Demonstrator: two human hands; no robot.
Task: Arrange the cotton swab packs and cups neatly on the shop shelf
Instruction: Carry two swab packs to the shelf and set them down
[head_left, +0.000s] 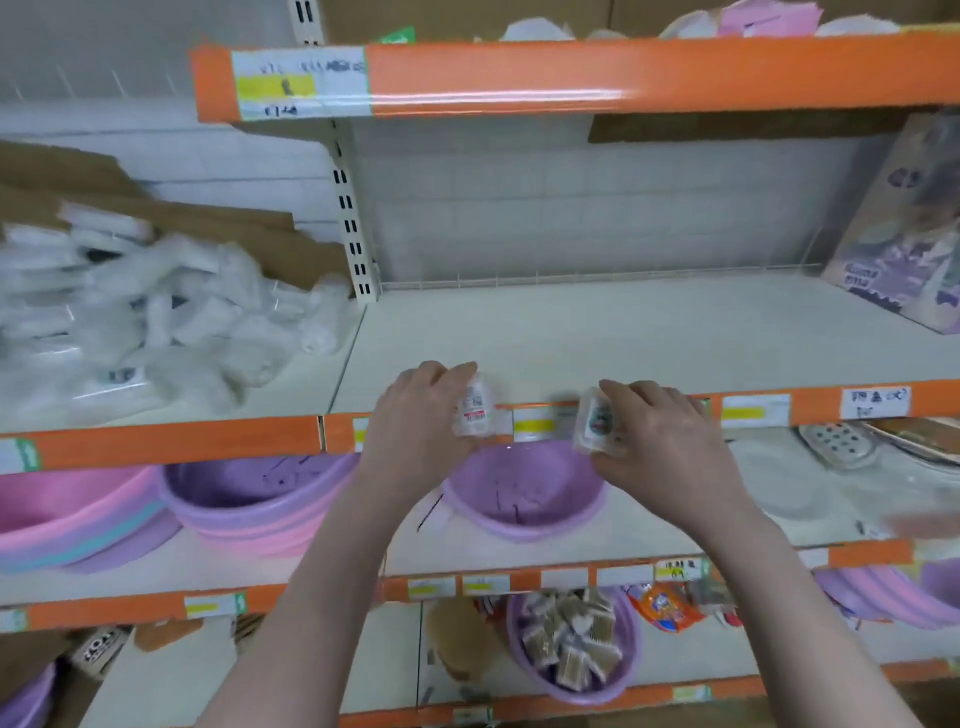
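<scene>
My left hand grips a small clear cotton swab pack with a barcode label, held upright at the front edge of the white shelf. My right hand grips a second swab pack, tilted, just below the orange shelf lip. Both packs hang in front of the shelf edge, a little apart from each other. Lower down, a purple basin holds several more swab packs. I cannot make out any cups.
A heap of clear plastic bags and cardboard fill the shelf section to the left. A purple printed box leans at the shelf's far right. Pink and purple basins sit one level down, one purple basin under my hands.
</scene>
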